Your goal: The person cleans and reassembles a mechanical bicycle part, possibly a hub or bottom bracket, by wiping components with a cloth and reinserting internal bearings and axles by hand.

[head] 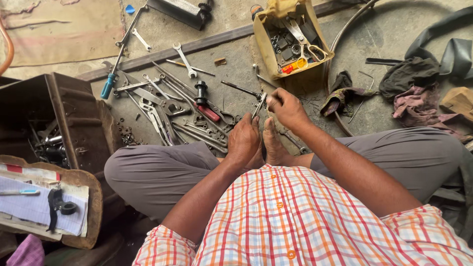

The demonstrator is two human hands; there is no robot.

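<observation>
At far left of the frame we saw a rusty metal box [74,116], then scattered wrenches [162,106]. At centre our left hand [244,140] closed round pliers [259,105]; our right hand [287,109] pinched something too small to tell. A yellow tub [261,44] sat above.

The small metal tool [259,105] between the left hand [243,140] and right hand [287,109] is mostly covered by fingers; its kind is unclear. The wheel rim [340,37] and rubber tube [456,51] run off the top edge. Yellow box [262,37] contents are too small to tell.
</observation>
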